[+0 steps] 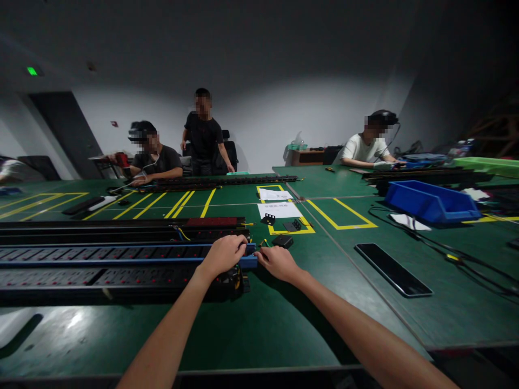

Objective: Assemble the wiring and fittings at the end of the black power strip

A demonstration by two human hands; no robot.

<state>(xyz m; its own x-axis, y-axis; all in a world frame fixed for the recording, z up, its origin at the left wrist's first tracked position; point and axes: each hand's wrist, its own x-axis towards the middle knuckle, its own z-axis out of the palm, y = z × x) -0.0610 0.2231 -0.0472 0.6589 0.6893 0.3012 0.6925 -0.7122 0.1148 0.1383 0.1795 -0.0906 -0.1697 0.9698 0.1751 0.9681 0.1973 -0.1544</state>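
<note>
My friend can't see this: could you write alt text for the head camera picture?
A person's left hand rests on a long blue-edged strip, right hand at its end, above a green table. A phone and blue bin lie further right; other people are beyond.

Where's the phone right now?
In the head view, the phone lies on the green table, to the right of the person's right hand and nearer the camera than the blue bin.
</note>
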